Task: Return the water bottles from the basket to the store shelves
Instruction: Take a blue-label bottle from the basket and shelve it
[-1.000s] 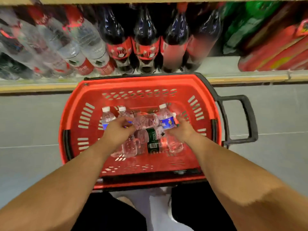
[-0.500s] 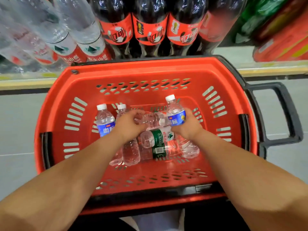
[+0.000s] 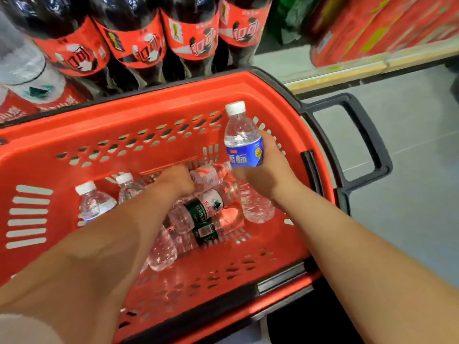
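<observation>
Low shelf [image 3: 372, 68] behind held dark cola bottles [image 3: 139, 45], their red labels in white script. Your right hand [image 3: 265, 180] gripped the blue bottle [image 3: 242, 142] near upright over the red basket [image 3: 149, 100], white cap up, its label showing white Chinese characters. Your left hand [image 3: 177, 182] curled its fingers on a red-marked bottle [image 3: 207, 173] lying crosswise in the basket, neck rightward. Green bottles [image 3: 198, 211] lay just beside it; one showed a barcode.
</observation>
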The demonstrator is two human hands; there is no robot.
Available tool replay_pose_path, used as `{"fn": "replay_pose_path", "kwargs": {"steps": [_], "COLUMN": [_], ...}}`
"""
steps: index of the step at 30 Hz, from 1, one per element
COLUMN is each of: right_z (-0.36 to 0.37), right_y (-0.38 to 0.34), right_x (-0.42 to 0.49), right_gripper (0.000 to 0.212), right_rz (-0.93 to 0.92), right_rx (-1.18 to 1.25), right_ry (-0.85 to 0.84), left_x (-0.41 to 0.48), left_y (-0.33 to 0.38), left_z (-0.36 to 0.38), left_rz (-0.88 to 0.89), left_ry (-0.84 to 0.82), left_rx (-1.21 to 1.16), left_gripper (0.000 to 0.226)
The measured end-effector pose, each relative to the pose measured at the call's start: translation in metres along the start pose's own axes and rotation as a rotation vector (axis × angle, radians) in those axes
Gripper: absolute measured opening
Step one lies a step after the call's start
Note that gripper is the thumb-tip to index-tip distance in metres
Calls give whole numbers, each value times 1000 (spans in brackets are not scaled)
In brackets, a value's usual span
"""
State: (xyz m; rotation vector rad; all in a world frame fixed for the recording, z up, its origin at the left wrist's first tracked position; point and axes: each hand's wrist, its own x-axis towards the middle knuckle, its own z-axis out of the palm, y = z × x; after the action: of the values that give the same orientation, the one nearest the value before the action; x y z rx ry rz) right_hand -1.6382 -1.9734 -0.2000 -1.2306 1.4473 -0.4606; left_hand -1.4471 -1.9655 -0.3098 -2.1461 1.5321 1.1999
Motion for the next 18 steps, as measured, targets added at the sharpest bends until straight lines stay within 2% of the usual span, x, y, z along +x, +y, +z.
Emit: {"fn": "replay_pose_path", "kwargs": {"steps": [2, 6, 8, 11, 13, 15, 16, 18], "right_z": [-1, 4, 8, 6, -4, -16, -22, -31], "right_y": [4, 5, 10, 4, -7, -21, -34, -62], "right_x": [3, 4, 6, 0, -11, -25, -34, -54], "right_gripper": [78, 64, 56, 62, 64, 62, 59, 53], "right_rz": [-1, -57, -67, -73, -38, 27, 62, 121], "right_rx": [31, -6, 69, 104, 132, 150, 159, 182], "right_ry": [-4, -40, -53, -86, -123, -122, -111, -92], "left_x": [5, 3, 1, -14, -38, -76, -100, -152], "left_y": [4, 18, 18, 9, 3, 3, 5, 9], "left_z": [-1, -3, -2, -8, -19, -34, -43, -62], "left_rz": [-11, -70, -89, -50, -42, -28, -36, -85], "left_ry": [-36, -45, -40, -67, -88, -73, -50, 3], "left_rx": [53, 174, 160, 89, -72, -321, -449, -681], "left_gripper": [58, 39, 38, 35, 29, 14, 17, 47]}}
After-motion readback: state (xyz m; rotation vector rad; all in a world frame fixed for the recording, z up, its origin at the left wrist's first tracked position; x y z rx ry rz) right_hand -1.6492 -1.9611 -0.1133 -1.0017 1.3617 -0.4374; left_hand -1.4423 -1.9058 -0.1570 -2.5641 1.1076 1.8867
